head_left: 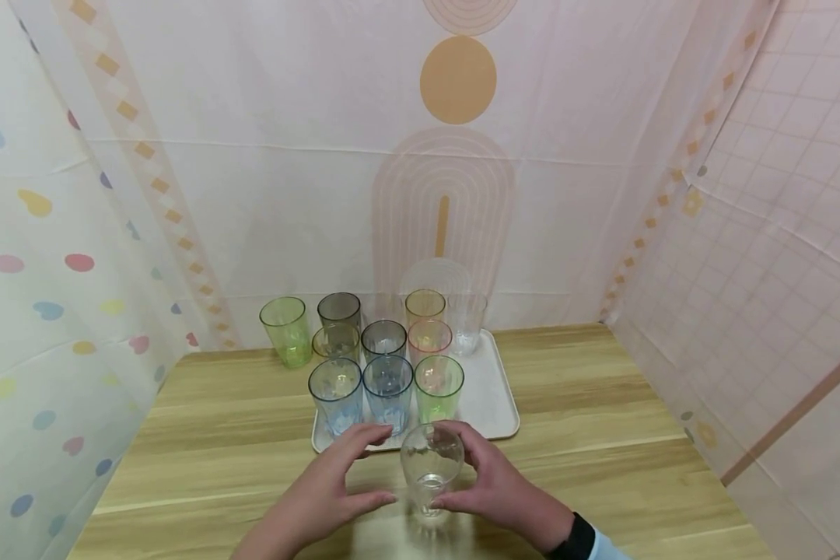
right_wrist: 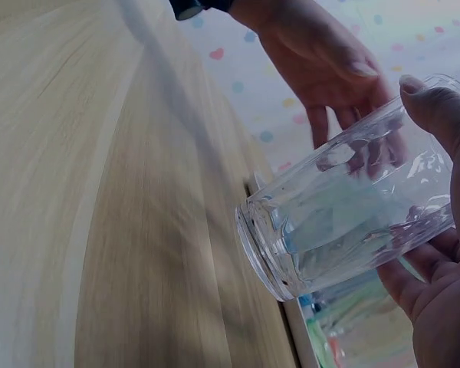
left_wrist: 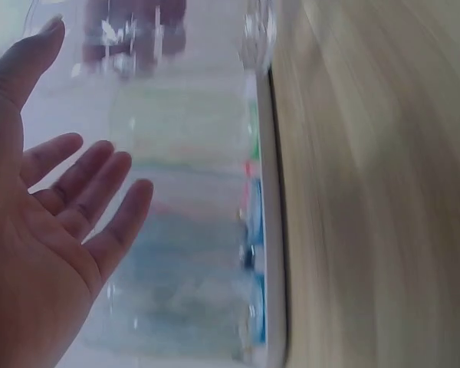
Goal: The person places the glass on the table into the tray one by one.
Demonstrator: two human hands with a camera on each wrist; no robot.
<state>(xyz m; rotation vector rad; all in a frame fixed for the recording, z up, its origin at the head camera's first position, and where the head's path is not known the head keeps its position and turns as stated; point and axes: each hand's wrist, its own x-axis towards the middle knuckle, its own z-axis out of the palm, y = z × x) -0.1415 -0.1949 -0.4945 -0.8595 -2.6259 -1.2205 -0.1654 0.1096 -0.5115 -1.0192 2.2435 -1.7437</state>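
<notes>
A clear plastic-looking cup is in my right hand, gripped between thumb and fingers near the front of the table. In the right wrist view the cup leans, its thick base close over the wood. My left hand stands just left of it, fingers spread and apart from the cup. The left wrist view shows that hand with nothing in its palm. Behind both hands, several tinted cups stand upright in rows, among them a blue cup and a light green cup in the front row.
Most cups stand on a white tray, whose right part is bare. Another clear cup is at its back right. A green cup stands left of the tray on the wooden table. Patterned curtains enclose the back and sides.
</notes>
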